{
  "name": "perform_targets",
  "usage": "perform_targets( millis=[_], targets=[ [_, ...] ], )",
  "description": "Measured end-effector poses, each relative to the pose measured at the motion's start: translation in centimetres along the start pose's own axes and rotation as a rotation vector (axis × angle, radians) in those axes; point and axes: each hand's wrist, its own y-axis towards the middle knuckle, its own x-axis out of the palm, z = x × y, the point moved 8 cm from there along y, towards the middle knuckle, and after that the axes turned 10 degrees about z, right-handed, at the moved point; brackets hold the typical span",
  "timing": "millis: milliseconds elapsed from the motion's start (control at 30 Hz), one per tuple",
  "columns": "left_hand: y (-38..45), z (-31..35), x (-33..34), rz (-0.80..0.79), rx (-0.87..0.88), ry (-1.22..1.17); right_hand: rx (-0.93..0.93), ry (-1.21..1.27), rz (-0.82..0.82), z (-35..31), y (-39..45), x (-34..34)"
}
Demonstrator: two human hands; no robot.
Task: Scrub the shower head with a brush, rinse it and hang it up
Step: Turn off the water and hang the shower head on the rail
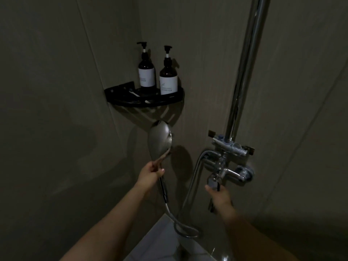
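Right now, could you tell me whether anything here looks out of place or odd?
Only that the shower head is off its mount, gripped in the left hand together with a brush handle. The two bottles stand upright on the corner shelf.

Metals and matt surfaces in our shower corner

We see a satin grey metal shower head (160, 137), a glossy chrome riser pipe (244, 68) and tap (228, 173), a ribbed metal hose (180, 223), dark glossy bottles (146, 72) with paper-like labels, a matt black shelf (143, 102), and smooth matt walls (47, 91).

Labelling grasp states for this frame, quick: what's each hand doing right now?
Left hand: fingers curled round the shower head handle, holding it up.
Right hand: gripping the mixer tap lever.
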Motion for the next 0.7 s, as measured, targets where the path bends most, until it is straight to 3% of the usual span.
perform_targets(
  millis=[400, 700],
  targets=[
    [-0.4, -2.8, -4.6, 0.112, -0.01, 0.172, 0.008, -0.196, 0.025, -0.4, 0.6, -0.5],
    [-1.0, -2.5, -3.8, 0.108, 0.001, 0.151, 0.082, -0.15, 0.017, -0.7, -0.7, -0.6]
  ],
)
